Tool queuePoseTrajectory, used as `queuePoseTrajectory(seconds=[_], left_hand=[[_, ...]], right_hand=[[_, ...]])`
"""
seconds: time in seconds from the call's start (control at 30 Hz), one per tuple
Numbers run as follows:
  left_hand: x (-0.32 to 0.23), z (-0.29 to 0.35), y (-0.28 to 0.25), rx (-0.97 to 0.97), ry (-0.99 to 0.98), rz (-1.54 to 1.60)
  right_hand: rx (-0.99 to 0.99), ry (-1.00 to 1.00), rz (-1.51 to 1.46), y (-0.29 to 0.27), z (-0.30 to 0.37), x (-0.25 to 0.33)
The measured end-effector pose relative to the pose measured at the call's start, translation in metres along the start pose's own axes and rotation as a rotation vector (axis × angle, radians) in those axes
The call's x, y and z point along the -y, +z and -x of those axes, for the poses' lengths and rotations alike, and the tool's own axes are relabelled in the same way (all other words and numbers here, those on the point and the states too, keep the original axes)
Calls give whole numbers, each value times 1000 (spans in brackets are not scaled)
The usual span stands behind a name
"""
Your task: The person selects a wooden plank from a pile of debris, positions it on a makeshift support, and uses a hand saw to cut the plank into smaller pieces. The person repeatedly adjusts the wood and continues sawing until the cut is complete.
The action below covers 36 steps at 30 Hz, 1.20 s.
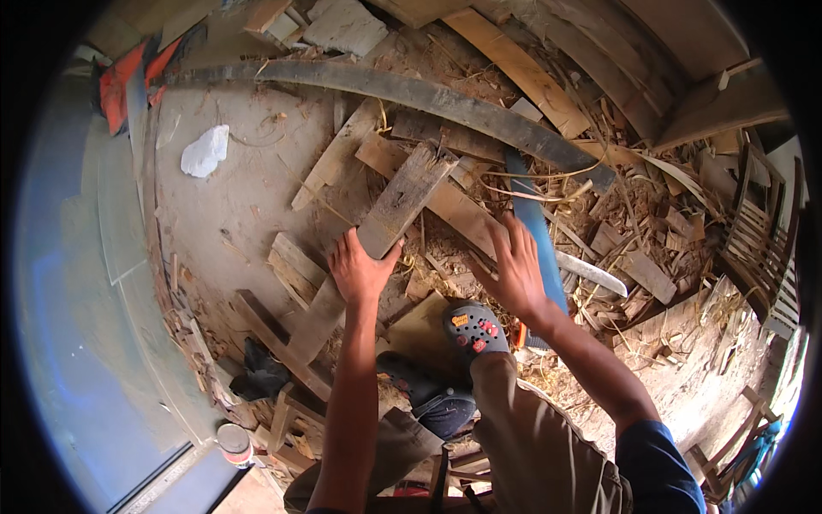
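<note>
Gripping, in the left hand (361, 272), the near end of a wooden block (406, 199) extending forward over a plank (463, 219); holding the right hand (519, 281) open, on the block's right.

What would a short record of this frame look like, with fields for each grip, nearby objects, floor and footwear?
Left grip: closed around the near end of a thick wood piece
Right grip: open, thumb apart, at the blue strip; contact unclear
Near right grip: curved silver blade
Beyond wood piece: long dark board
Floor: wood scraps strewn about; white lump at upper left
Footwear: grey clog with colourful charms
</note>
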<state>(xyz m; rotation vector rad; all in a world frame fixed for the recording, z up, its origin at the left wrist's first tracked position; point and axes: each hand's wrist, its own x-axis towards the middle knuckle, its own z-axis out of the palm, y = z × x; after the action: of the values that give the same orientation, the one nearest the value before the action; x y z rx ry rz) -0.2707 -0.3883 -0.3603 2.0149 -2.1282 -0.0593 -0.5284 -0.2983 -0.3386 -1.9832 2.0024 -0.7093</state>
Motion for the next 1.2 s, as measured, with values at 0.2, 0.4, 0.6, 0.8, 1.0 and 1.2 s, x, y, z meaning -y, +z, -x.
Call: queuePoseTrajectory(seconds=[0.2,0.4,0.6,0.8,1.0,1.2], left_hand=[[-2,-1,5,9,20,9],[-5,5,6,-35,38,-72],[-5,1,7,-38,56,-67],[-8,5,1,-21,37,-57],[-7,-2,-7,98,-17,8],[15,15,8,20,27,115]], right_hand=[[396,33,-127,-14,141,-54],[599,134,119,-20,201,-57],[499,101,-72,-42,204,-66],[486,6,23,-93,204,-75],[411,-20,-36,-184,224,-94],[304,220,-182,-280,189,-56]])
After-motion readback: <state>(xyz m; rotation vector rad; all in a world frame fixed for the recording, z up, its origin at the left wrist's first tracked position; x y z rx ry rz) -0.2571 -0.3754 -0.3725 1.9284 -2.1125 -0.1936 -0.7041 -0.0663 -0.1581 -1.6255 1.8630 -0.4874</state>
